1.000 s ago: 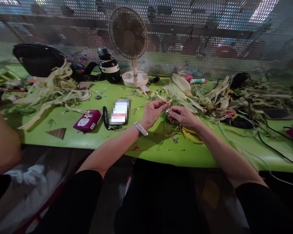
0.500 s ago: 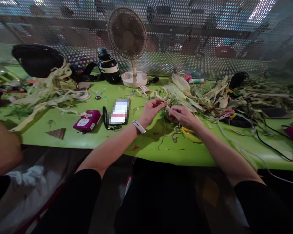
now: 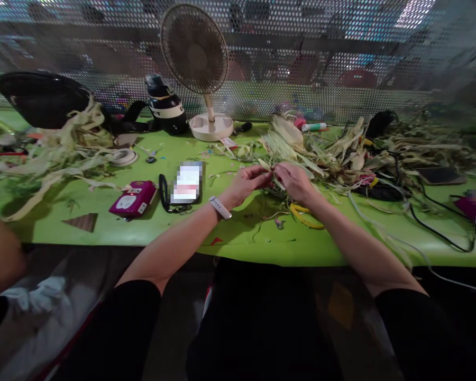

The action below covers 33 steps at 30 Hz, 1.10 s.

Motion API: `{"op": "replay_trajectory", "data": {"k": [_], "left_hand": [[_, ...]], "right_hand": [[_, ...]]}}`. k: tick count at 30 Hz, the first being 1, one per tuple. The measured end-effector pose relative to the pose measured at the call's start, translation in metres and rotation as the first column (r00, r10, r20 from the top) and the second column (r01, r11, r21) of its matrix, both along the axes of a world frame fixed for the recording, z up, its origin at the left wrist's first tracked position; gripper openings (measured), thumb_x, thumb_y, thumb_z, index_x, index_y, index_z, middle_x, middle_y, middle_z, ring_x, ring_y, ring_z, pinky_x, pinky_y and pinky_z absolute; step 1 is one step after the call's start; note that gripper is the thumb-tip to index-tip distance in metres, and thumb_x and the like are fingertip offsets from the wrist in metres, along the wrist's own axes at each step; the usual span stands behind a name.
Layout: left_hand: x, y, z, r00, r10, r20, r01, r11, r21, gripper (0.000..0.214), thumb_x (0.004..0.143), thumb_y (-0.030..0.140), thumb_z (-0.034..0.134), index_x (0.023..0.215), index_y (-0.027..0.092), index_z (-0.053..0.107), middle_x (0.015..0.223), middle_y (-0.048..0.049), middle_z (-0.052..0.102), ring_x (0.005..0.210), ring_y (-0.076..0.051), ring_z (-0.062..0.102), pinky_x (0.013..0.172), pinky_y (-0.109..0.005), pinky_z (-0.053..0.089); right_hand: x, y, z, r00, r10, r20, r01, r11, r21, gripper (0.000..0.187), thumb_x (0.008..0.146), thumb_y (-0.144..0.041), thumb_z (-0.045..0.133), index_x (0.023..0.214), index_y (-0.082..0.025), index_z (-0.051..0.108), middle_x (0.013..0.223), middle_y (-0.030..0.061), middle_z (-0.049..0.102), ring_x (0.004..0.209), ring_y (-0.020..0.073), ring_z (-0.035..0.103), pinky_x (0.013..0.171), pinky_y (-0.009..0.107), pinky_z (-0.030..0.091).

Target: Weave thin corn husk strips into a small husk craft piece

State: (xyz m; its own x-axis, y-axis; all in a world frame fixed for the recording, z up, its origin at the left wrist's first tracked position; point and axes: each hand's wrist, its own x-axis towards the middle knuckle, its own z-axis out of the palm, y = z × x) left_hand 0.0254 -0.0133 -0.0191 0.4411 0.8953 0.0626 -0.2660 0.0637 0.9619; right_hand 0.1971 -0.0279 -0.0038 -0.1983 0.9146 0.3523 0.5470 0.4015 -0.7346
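Observation:
My left hand (image 3: pixel 248 184), with a white band (image 3: pixel 220 208) on its wrist, pinches with its thumb and fingers. Fingertip to fingertip with it, my right hand (image 3: pixel 294 181) is closed in a pinch too. What the two hold is too small and too covered to make out; a pale yellow-green sliver shows by the left fingertips. Just beyond the hands lies a heap of pale green husk-like leaves (image 3: pixel 287 142). Yellow-handled scissors, as they appear, show a yellow loop (image 3: pixel 306 218) below my right wrist.
Left of my hands lie a phone (image 3: pixel 187 182) with its screen lit and a purple device (image 3: pixel 133 199). A fan (image 3: pixel 196 58) and a dark bottle (image 3: pixel 167 108) stand behind. Cables (image 3: pixel 432 227) cross the right side. Another person's arm (image 3: pixel 2 251) rests at far left.
My right hand has moved up and turned, its fingers now meeting my left fingertips. My left hand keeps its pinch. The whole view has shifted slightly.

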Motion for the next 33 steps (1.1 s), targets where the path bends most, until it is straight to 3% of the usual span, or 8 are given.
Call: {"op": "replay_trajectory", "data": {"k": [3, 6, 12, 17, 22, 26, 33], "left_hand": [[-0.001, -0.003, 0.004, 1.0, -0.012, -0.003, 0.012, 1.0, 0.005, 0.016, 0.074, 0.026, 0.079, 0.085, 0.018, 0.07, 0.078, 0.0013, 0.07, 0.067, -0.011, 0.067, 0.082, -0.034, 0.057], [-0.001, -0.004, 0.006, 0.999, -0.04, -0.006, 0.039, 0.998, -0.052, 0.015, 0.077, 0.03, 0.076, 0.085, 0.021, 0.068, 0.073, 0.0005, 0.071, 0.067, -0.016, 0.069, 0.077, -0.036, 0.059], [-0.001, -0.003, 0.006, 0.998, -0.056, 0.017, 0.058, 0.981, -0.187, 0.012, 0.078, 0.031, 0.066, 0.085, 0.022, 0.065, 0.08, -0.0034, 0.073, 0.071, -0.02, 0.072, 0.068, -0.036, 0.06], [0.0, -0.006, 0.008, 0.998, -0.066, 0.014, 0.068, 0.979, -0.19, 0.015, 0.078, 0.028, 0.065, 0.09, 0.019, 0.064, 0.075, -0.0037, 0.071, 0.068, -0.019, 0.07, 0.06, -0.032, 0.057], [0.002, -0.013, 0.019, 0.998, 0.02, -0.057, -0.033, 0.971, -0.237, 0.003, 0.077, 0.017, 0.06, 0.078, 0.017, 0.057, 0.058, 0.0045, 0.058, 0.049, -0.011, 0.06, 0.058, -0.028, 0.057], [0.003, -0.015, 0.023, 0.99, 0.058, -0.126, -0.088, 0.965, -0.248, 0.008, 0.08, 0.017, 0.058, 0.072, 0.017, 0.055, 0.054, 0.0057, 0.055, 0.043, -0.008, 0.055, 0.055, -0.025, 0.055], [0.003, -0.013, 0.017, 0.983, 0.003, -0.183, -0.047, 0.971, -0.236, 0.02, 0.084, 0.023, 0.057, 0.066, 0.016, 0.054, 0.055, 0.0025, 0.057, 0.045, -0.008, 0.055, 0.052, -0.024, 0.052]], "right_hand": [[0.002, -0.002, 0.003, 0.983, -0.106, 0.151, 0.082, 0.984, 0.16, 0.043, 0.094, -0.053, 0.04, 0.063, -0.024, 0.035, 0.059, 0.0011, 0.042, 0.058, 0.0157, 0.034, 0.058, 0.032, 0.022], [0.001, -0.003, 0.004, 0.967, -0.122, 0.224, 0.067, 0.969, 0.239, 0.041, 0.095, -0.05, 0.039, 0.064, -0.023, 0.033, 0.062, 0.0018, 0.042, 0.059, 0.0158, 0.033, 0.059, 0.032, 0.02], [0.0, -0.004, 0.007, 0.983, -0.018, 0.184, -0.012, 0.987, 0.161, 0.045, 0.096, -0.053, 0.04, 0.063, -0.023, 0.036, 0.06, 0.0002, 0.042, 0.059, 0.0147, 0.037, 0.059, 0.031, 0.026], [0.002, -0.005, 0.009, 0.991, 0.099, 0.094, -0.103, 0.994, 0.038, 0.046, 0.095, -0.058, 0.04, 0.066, -0.023, 0.038, 0.061, -0.0018, 0.04, 0.059, 0.0133, 0.038, 0.06, 0.029, 0.029], [-0.001, -0.001, -0.003, 0.978, 0.052, 0.202, -0.085, 0.983, 0.162, 0.039, 0.095, -0.047, 0.039, 0.065, -0.023, 0.035, 0.062, -0.0008, 0.043, 0.059, 0.0134, 0.038, 0.06, 0.029, 0.029], [-0.005, 0.002, -0.015, 0.953, -0.008, 0.304, -0.087, 0.95, 0.299, 0.032, 0.094, -0.04, 0.038, 0.067, -0.023, 0.037, 0.063, 0.0017, 0.048, 0.059, 0.0148, 0.038, 0.059, 0.03, 0.026], [-0.006, 0.003, -0.021, 0.942, -0.027, 0.336, -0.075, 0.955, 0.287, 0.029, 0.094, -0.037, 0.039, 0.069, -0.023, 0.042, 0.066, 0.0032, 0.053, 0.059, 0.0155, 0.041, 0.059, 0.03, 0.027]]}}
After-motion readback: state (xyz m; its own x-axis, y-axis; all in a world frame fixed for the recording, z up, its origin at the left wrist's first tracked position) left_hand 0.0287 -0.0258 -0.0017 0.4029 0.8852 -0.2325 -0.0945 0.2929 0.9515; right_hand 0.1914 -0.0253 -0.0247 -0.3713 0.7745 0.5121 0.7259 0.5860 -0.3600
